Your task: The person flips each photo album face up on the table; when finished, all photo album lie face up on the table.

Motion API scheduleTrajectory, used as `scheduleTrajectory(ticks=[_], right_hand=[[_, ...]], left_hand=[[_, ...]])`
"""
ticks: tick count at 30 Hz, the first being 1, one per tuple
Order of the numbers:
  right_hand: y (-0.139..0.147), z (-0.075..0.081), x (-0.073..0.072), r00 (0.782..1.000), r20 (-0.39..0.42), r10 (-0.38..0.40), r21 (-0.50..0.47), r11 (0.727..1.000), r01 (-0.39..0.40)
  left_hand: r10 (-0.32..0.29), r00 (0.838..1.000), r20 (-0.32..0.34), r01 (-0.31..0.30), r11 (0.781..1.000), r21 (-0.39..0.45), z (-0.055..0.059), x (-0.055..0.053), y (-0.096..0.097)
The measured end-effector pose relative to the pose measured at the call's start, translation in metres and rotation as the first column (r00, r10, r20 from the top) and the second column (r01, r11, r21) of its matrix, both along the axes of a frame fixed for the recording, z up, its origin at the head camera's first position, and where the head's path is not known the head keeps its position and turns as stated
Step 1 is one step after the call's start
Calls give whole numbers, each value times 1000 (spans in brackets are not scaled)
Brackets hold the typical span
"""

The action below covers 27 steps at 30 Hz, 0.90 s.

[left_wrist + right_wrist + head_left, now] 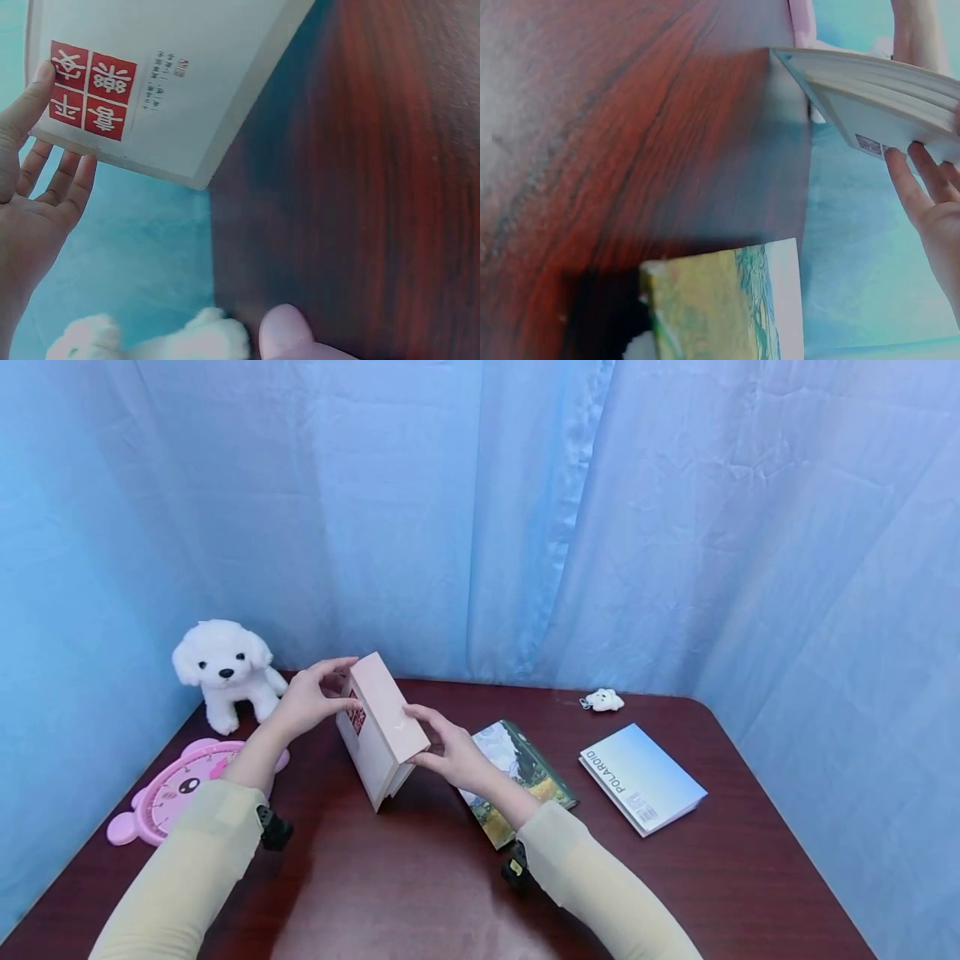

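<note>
Both hands hold a thick pale book (388, 706) with a pinkish spine, tilted over the table, its spine facing up. A red block of white characters marks its front cover (195, 90). My left hand (306, 700) grips the far end, thumb on the front cover and fingers at the edge. At the near end, my right hand (456, 753) pinches the spine area, with fingertips against the back cover in the right wrist view. Page edges (885, 90) show between the covers there. A painted-landscape book (495, 814) lies beneath the right forearm, partly hidden by it.
At the left, a white plush dog (227, 664) sits behind a pink bear-shaped dial toy (176, 789). To the right lie a pale blue POLAROID album (645, 777) and a small white plush charm (603, 700). Blue curtains (405, 510) surround the dark wooden table (390, 893).
</note>
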State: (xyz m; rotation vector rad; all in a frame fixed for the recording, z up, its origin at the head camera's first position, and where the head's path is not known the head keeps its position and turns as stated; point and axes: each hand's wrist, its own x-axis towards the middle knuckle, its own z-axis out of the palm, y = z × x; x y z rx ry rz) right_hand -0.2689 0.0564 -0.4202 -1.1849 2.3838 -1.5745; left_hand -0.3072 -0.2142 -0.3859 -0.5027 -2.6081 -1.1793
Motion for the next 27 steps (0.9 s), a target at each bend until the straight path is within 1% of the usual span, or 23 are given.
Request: scheduleTrajectory(ticks=[4,7,9,12,15,17,19,23,24,27], right_hand=[[2,18,14,1000,11,12,-30,999,-12],[4,33,25,1000,13,-2,-28,1000,3],[5,37,28,1000,1,-14,-39,999,14],[6,40,29,999,-43,-34,-51,998,32],[6,43,31,995,-84,-46,-61,997,41],[7,45,32,994,-101,-48,-63,997,42],[8,46,33,994,-101,-39,-63,998,32],[7,45,32,995,-94,-9,-73,997,2],[7,44,31,995,-95,-6,-73,997,-1],[5,34,24,996,-93,-7,-79,997,-1]], left_hand=[[10,1000,5,-10,1000,16,10,2,1],[3,1000,6,-4,999,43,17,4,2],[-6,1000,3,5,998,57,20,5,3],[-23,1000,-7,24,996,87,25,7,3],[-40,999,11,38,992,124,29,9,4],[-31,999,19,28,991,131,32,11,5],[-15,1000,23,12,991,130,34,12,6],[23,1000,5,-24,992,128,41,15,10],[33,999,2,-33,991,132,43,16,10],[53,999,-7,-52,988,144,47,19,12]])
